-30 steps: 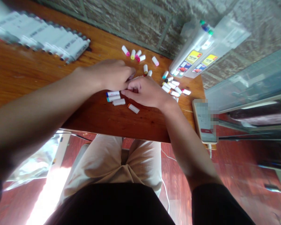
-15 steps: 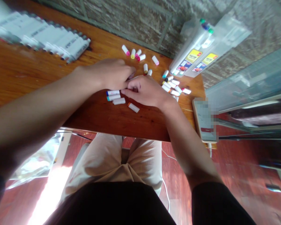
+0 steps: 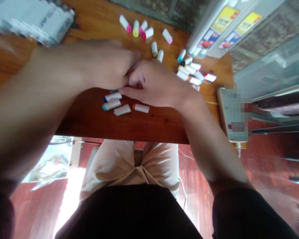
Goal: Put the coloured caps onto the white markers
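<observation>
My left hand [image 3: 112, 64] and my right hand [image 3: 154, 83] meet knuckle to knuckle above the wooden table [image 3: 161, 127]. Both have their fingers curled in, and whatever they hold between them is hidden. Just below the hands lie several short white marker caps: one with a blue end [image 3: 113, 97], one with a teal end [image 3: 111, 105], a plain white one [image 3: 122, 110] and one with an orange end [image 3: 141, 108]. Beyond my right hand lie a cap with a brownish-yellow end [image 3: 154, 48] and a whitish cap [image 3: 160, 55].
A row of white markers [image 3: 32, 21] lies at the back left. Loose caps with pink and yellow ends [image 3: 136, 28] lie near the wall, and a cap cluster [image 3: 190, 70] at right. A clear plastic case [image 3: 214, 30] stands behind; a pale, blurred device [image 3: 235, 116] sits at the right edge.
The whole view has shifted and turned slightly, bringing the table closer. My hands stay pressed together, both closed. The caps look otherwise unmoved on the table.
</observation>
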The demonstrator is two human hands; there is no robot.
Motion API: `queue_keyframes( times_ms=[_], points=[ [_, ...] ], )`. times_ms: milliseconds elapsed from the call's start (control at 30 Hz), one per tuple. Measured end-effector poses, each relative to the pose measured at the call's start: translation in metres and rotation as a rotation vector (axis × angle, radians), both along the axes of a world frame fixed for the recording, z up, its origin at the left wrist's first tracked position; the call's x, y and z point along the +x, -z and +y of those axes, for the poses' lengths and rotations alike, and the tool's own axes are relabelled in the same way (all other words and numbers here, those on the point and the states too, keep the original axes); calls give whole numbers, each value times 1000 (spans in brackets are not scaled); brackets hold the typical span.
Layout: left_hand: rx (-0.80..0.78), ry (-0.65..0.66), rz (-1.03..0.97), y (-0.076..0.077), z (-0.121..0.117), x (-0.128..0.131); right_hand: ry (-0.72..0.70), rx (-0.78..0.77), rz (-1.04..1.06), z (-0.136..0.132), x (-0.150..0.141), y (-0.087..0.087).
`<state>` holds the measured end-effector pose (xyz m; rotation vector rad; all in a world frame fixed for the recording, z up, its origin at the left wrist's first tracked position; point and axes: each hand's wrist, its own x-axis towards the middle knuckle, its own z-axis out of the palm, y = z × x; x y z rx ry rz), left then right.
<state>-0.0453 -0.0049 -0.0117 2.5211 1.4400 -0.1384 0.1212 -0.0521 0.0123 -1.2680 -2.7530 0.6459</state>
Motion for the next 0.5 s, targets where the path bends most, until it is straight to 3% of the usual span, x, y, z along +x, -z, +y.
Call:
queue_keyframes(
  times_ms=[167, 300, 500],
  points=[
    [81, 127, 41, -3, 1, 3, 12, 27, 118, 14, 7, 16],
    [78, 104, 41, -6, 0, 7, -13, -47, 220, 18, 11, 21],
    [51, 112, -76, 3, 15, 2, -14, -180, 338, 27, 17, 30]
  ],
)
